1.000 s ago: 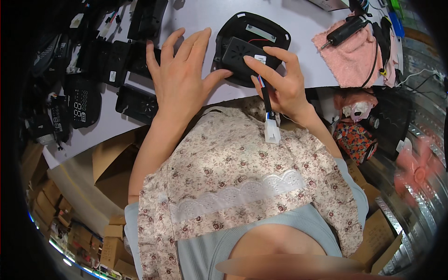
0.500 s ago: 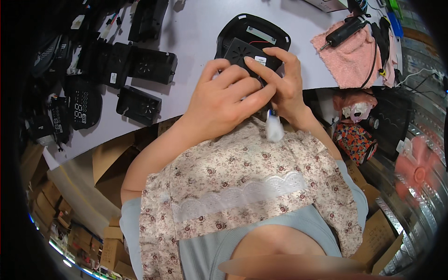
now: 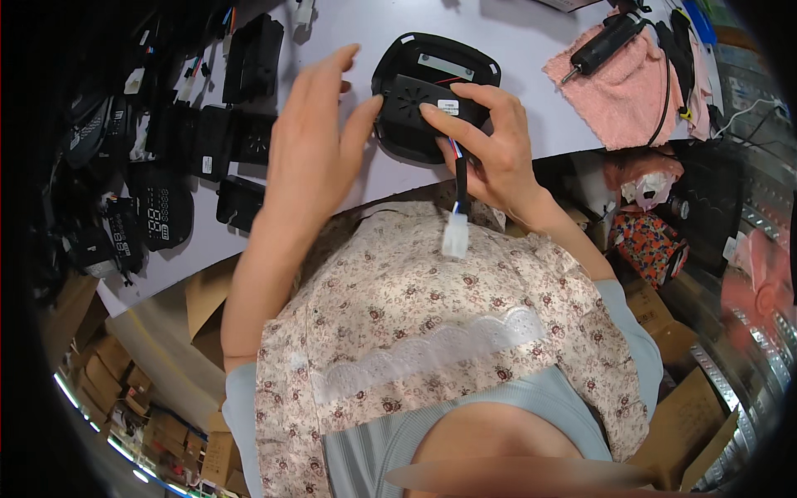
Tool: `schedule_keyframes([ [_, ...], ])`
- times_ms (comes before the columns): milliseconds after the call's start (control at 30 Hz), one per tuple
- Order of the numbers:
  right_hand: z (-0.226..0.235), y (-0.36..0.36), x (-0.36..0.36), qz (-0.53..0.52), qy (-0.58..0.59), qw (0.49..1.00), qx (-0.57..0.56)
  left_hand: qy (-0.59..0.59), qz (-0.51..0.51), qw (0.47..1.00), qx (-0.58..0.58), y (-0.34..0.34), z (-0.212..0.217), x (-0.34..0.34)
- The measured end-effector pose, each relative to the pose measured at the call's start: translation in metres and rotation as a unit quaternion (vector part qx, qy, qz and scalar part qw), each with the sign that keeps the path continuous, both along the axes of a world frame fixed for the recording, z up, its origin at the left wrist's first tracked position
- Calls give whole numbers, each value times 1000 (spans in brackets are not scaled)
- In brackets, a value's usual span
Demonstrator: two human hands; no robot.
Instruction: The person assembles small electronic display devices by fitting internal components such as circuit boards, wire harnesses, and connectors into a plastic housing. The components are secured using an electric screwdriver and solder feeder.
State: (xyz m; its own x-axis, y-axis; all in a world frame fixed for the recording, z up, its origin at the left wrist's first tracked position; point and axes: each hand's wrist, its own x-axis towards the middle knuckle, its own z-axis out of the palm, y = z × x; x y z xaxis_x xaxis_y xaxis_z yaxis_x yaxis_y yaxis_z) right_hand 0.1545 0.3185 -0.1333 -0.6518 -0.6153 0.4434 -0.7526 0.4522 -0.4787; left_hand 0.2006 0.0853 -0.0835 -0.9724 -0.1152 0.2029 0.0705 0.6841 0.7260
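Note:
A flat black plastic box (image 3: 409,101) with a starburst of slots and a white label lies over a rounded black shell (image 3: 407,146), whose metal plate (image 3: 446,66) shows behind it. My right hand (image 3: 501,153) grips the box's right part, thumb on top and index finger over the far edge. From under that hand runs a short cable (image 3: 462,178) with colored wires, ending in a white connector (image 3: 455,236) that hangs over my apron. My left hand (image 3: 315,137) is held open left of the shell, fingers stretched away from me and thumb close to the shell's left edge.
More black boxes (image 3: 253,58) and oval display panels (image 3: 162,216) with wires crowd the table's left side. At the right, a black electric screwdriver (image 3: 610,43) lies on a pink cloth (image 3: 573,100). Cardboard boxes (image 3: 672,423) and a pink fan (image 3: 757,286) stand below the table.
My left hand has let go of the box and moved left, its fingers opening out. The right hand keeps its grip, and the cable with its white connector has swung left.

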Motion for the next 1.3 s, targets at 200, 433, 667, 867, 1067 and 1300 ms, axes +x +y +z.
schedule_keyframes([
  [200,-1,1,0,-5,-2,1000,-18,-206,-39,977,-38,2,3,-28],
  [433,0,10,-2,6,-29,995,-92,-184,-74,973,121,8,2,-24],
  [667,19,33,-21,46,-179,956,-227,-248,-69,933,251,11,3,-18],
  [867,26,14,-48,-26,-211,973,-87,-251,-79,914,310,11,-5,-21],
  [1067,19,5,-62,-16,-115,993,-18,-250,-89,909,321,11,-4,-19],
  [1300,21,6,-67,11,-208,977,-52,-264,-79,899,342,9,-4,-19],
])
